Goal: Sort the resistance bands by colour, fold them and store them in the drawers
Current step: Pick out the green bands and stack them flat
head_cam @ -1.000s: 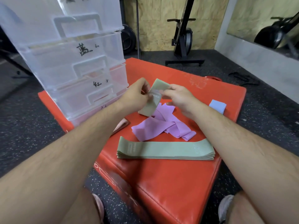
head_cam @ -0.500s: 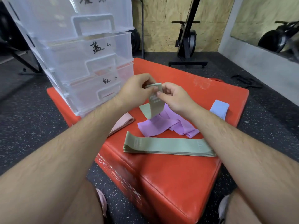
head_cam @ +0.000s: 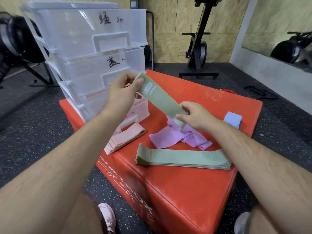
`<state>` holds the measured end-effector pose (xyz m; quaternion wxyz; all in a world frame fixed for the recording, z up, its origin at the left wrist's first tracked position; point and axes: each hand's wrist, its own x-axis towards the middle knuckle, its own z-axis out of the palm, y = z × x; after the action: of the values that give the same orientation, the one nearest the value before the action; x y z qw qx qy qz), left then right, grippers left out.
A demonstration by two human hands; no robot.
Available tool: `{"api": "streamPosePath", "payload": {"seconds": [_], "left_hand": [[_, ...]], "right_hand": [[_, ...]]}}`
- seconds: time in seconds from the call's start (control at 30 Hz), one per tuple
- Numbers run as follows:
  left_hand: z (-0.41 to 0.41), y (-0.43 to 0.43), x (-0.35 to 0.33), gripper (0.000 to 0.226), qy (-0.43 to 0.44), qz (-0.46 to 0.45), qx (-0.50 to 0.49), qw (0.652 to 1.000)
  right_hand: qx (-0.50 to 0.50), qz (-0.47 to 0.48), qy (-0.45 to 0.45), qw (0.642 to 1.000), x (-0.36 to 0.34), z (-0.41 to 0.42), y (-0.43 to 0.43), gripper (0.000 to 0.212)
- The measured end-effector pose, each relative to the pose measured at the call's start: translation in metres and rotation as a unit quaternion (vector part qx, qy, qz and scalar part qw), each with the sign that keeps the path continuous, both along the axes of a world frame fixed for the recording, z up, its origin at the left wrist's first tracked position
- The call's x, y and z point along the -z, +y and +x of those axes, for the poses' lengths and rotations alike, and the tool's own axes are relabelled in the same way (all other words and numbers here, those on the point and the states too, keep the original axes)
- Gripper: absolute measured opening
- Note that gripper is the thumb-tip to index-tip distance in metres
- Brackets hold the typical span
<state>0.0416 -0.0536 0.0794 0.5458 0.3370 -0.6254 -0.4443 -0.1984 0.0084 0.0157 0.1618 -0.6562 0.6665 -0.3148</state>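
While both hands hold it up off the box, the sage-green fabric resistance band [head_cam: 160, 98] is stretched flat on a diagonal — my left hand [head_cam: 124, 92] has a closed grip on its upper end, thumb over the printed label, and my right hand [head_cam: 194, 115] is pinched shut on the lower end. My read: it's held taut to square the edges before a fold.

It hangs above the crumpled lilac latex band [head_cam: 179, 137], not touching the stack of flat green bands [head_cam: 184, 158] lying near the front edge of the red padded box [head_cam: 185, 191]. That stack looks like the sorted green pile. The pink fabric bands [head_cam: 125, 136] lie at the foot of the clear plastic drawer tower [head_cam: 87, 53], touching its lowest handle. A small pale-blue folded band [head_cam: 232, 119] sits alone near the right edge.

Room: bare red surface behind the lilac band and in front of the green stack — enough to lay a fold down. All drawers look closed; the top one is marked for green, so it needs pulling open first.
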Motion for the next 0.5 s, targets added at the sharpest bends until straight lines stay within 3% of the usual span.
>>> {"api": "streamPosePath", "payload": {"seconds": [0.2, 0.5], "left_hand": [[0.021, -0.007, 0.010, 0.008, 0.027, 0.089, -0.010, 0.996], [0.039, 0.003, 0.039, 0.009, -0.160, 0.176, 0.015, 0.971]], "right_hand": [[0.042, 0.020, 0.043, 0.998, -0.010, -0.053, 0.029, 0.011], [0.096, 0.046, -0.041, 0.993, -0.011, -0.085, 0.079, 0.023]]}}
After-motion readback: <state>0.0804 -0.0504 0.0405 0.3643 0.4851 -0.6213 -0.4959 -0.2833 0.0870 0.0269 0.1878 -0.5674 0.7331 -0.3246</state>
